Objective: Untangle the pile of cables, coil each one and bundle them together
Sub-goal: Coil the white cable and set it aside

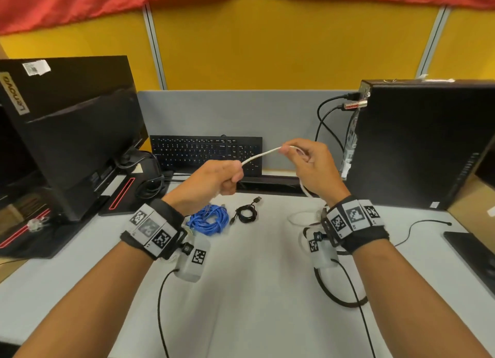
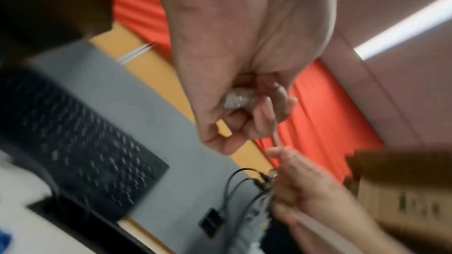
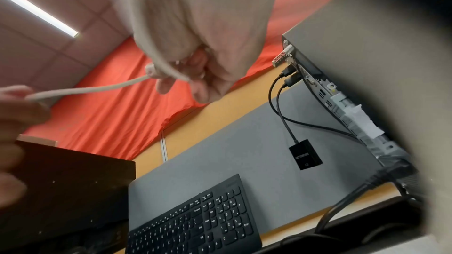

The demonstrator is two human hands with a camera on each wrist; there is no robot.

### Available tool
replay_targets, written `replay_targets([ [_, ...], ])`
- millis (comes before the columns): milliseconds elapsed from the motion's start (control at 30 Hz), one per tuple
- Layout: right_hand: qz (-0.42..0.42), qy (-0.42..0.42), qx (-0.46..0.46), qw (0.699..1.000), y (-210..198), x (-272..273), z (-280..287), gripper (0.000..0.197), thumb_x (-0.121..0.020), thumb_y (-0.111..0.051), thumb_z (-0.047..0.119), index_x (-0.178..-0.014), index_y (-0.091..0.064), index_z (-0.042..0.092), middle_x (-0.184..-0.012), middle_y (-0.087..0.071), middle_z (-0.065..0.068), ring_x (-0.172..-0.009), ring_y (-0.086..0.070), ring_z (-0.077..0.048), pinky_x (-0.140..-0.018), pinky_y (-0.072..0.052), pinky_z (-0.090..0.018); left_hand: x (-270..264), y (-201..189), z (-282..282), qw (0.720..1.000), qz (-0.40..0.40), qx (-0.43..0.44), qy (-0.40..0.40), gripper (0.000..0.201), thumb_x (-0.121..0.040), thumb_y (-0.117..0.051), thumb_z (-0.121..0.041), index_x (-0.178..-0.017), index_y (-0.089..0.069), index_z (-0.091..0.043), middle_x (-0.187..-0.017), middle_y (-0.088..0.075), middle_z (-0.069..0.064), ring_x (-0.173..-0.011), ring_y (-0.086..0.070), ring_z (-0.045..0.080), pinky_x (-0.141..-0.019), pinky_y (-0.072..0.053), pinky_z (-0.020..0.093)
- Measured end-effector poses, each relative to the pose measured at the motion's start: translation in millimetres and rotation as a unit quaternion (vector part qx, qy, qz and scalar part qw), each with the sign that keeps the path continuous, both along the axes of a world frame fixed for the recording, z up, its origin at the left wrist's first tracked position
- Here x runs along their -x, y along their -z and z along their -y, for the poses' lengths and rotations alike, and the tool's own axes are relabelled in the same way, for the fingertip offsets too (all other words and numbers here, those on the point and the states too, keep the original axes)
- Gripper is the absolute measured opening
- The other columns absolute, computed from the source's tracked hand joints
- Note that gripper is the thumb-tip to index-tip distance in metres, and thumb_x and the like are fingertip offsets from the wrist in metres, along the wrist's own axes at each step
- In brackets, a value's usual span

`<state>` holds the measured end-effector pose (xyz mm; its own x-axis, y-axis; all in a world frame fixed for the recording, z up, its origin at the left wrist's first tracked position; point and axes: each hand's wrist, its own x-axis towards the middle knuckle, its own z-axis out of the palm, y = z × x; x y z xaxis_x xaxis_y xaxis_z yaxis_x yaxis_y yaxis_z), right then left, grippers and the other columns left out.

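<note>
table (image 1: 254,290): grey, carrying a monitor (image 1: 67,132), pc tower (image 1: 423,143) and keyboard (image 1: 206,154). left hand (image 1: 214,178) and right hand (image 1: 310,165) raised above it, each gripping the white cable (image 1: 261,155) stretched between them; its slack drops to the table. blue cable (image 1: 209,219) coiled on table; black cable (image 1: 246,213) coiled just beside it.

Your left hand (image 2: 234,84) hides the white cable's (image 1: 261,155) end; its clear plug (image 2: 238,99) shows only as a blur. Your right wrist covers part of that cable's loop on the desk (image 1: 254,290). The blue cable coil (image 1: 210,219) is partly behind your left wrist.
</note>
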<state>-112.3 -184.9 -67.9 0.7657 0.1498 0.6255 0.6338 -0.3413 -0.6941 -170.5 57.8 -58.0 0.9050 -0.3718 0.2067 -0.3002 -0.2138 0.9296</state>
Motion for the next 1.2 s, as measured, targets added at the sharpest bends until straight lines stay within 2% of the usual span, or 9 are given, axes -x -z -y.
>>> replay_targets([
  [200,-0.088,-0.035,0.107,0.99,22,-15,-27,0.03,-0.105,-0.054,0.028,-0.133,-0.065,0.029,-0.058,-0.057,0.015,-0.048,-0.044,-0.002,-0.048,-0.044,-0.015,-24,-2,20,0.872,-0.124,0.472,0.027,0.039,-0.104,-0.04,-0.029,-0.07,-0.056,-0.018,-0.052,-0.019,-0.011,-0.042,-0.014,0.006,-0.036,-0.022,0.018],
  [300,-0.106,-0.077,0.253,0.959,34,-14,-37,0.038,-0.108,-0.047,0.021,-0.142,-0.057,0.035,-0.073,-0.06,0.009,-0.061,-0.05,-0.002,-0.057,-0.043,-0.014,-57,6,20,0.82,-0.066,0.567,-0.048,0.038,-0.108,-0.033,-0.019,-0.073,-0.046,-0.015,-0.057,-0.048,-0.005,-0.05,-0.049,0.006,-0.052,-0.047,0.02],
  [400,-0.095,-0.053,0.388,0.915,36,-17,-41,0.025,-0.107,-0.047,0.026,-0.118,-0.069,0.031,-0.082,-0.061,0.006,-0.082,-0.056,-0.024,-0.077,-0.052,-0.039,-87,31,18,0.903,0.025,0.416,-0.099,0.035,-0.109,-0.029,-0.015,-0.076,-0.042,-0.014,-0.118,-0.072,0.012,-0.117,-0.066,0.023,-0.104,-0.049,0.04],
  [533,-0.003,-0.016,0.273,0.962,31,-25,-41,0.013,-0.096,-0.067,0.034,-0.097,-0.08,0.03,-0.084,-0.071,0.012,-0.067,-0.053,-0.005,-0.07,-0.051,-0.035,-102,61,25,0.993,0.076,0.065,-0.069,0.036,-0.11,-0.036,-0.023,-0.085,-0.054,-0.004,-0.101,-0.075,0.011,-0.096,-0.072,0.027,-0.092,-0.055,0.045],
  [700,0.01,0.049,0.069,0.996,39,-48,-25,0.021,-0.079,-0.084,0.042,-0.08,-0.08,0.021,-0.06,-0.062,0.013,-0.054,-0.048,-0.004,-0.055,-0.038,-0.021,-101,58,36,0.997,-0.053,0.06,-0.017,0.039,-0.108,-0.041,-0.025,-0.074,-0.056,-0.014,-0.055,-0.04,-0.007,-0.046,-0.031,0.007,-0.042,-0.027,0.017],
  [933,-0.016,0.119,0.113,0.986,53,-63,-6,0.023,-0.101,-0.06,0.036,-0.118,-0.075,0.031,-0.072,-0.067,0.0,-0.066,-0.055,-0.018,-0.061,-0.047,-0.033,-97,35,37,0.896,-0.164,0.41,0.038,0.042,-0.105,-0.032,-0.022,-0.065,-0.045,-0.021,-0.053,-0.051,-0.006,-0.04,-0.044,0.005,-0.041,-0.034,0.018],
  [1000,-0.068,0.11,0.262,0.956,58,-62,-12,0.022,-0.102,-0.057,0.04,-0.112,-0.076,0.037,-0.074,-0.067,0.003,-0.068,-0.058,-0.02,-0.062,-0.048,-0.033,-98,34,43,0.887,-0.118,0.446,0.028,0.036,-0.104,-0.034,-0.021,-0.069,-0.042,-0.016,-0.082,-0.074,0.015,-0.079,-0.074,0.021,-0.076,-0.059,0.026],
  [1100,-0.062,0.05,0.392,0.916,56,-53,-29,0.021,-0.1,-0.058,0.038,-0.113,-0.074,0.039,-0.089,-0.071,0.006,-0.085,-0.062,-0.025,-0.07,-0.047,-0.035,-101,41,58,0.97,0.048,0.221,-0.087,0.033,-0.106,-0.029,-0.012,-0.074,-0.036,-0.013,-0.102,-0.075,0.019,-0.112,-0.069,0.022,-0.104,-0.047,0.035],
  [1200,-0.02,0.012,0.345,0.938,43,-46,-30,0.013,-0.094,-0.066,0.028,-0.087,-0.075,0.032,-0.071,-0.061,0.02,-0.067,-0.057,-0.013,-0.063,-0.046,-0.034,-102,51,63,0.963,0.18,-0.085,-0.183,0.039,-0.11,-0.033,-0.016,-0.071,-0.04,-0.012,-0.074,-0.07,0.001,-0.069,-0.06,-0.001,-0.068,-0.044,0.023],
])
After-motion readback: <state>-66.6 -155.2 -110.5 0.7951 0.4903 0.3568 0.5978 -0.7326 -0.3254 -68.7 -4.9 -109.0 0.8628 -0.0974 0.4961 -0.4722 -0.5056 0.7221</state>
